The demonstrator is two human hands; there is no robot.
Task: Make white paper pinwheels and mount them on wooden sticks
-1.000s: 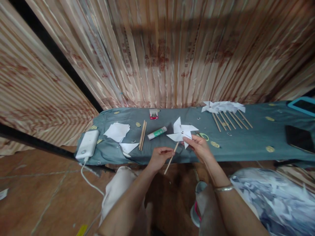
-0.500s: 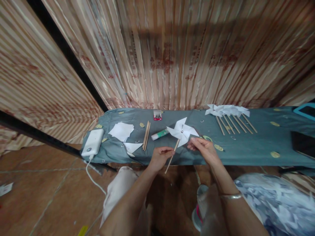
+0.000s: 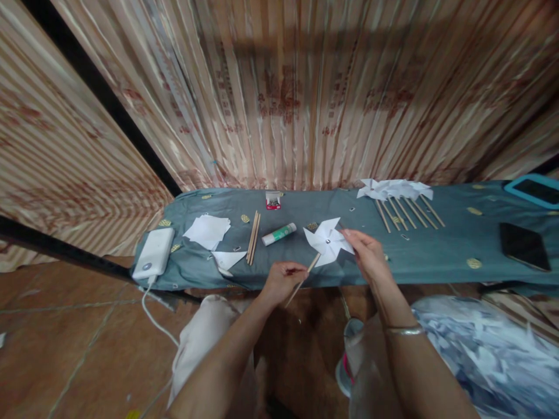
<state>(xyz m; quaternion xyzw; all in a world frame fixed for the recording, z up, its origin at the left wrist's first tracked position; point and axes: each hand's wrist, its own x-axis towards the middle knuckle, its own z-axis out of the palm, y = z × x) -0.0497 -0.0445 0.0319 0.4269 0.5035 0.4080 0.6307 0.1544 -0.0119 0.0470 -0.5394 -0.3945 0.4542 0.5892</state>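
A white paper pinwheel (image 3: 328,241) on a wooden stick is held above the front edge of the cloth-covered table. My left hand (image 3: 285,280) pinches its stick below the blades. At the right side of the blades, my right hand (image 3: 365,250) has its fingers closed on the paper; the exact grip is partly hidden. A glue stick (image 3: 279,234) lies behind and to the left of the pinwheel. Several loose wooden sticks (image 3: 253,237) are beside it, and a small red box of metal pins (image 3: 273,201) stands open farther back.
White paper sheets (image 3: 208,231) and a folded paper piece (image 3: 229,259) lie left. A white power bank (image 3: 154,252) with a cable sits at the left end. Finished pinwheels (image 3: 395,190) lie back right, near a dark phone (image 3: 524,247) and a blue-framed device (image 3: 533,191). A bag of paper (image 3: 489,355) stands below.
My right hand has moved up and right, from just below the blades to their right edge. The pinwheel has turned and tilted, uncovering the glue stick's end. The camera view has shifted slightly.
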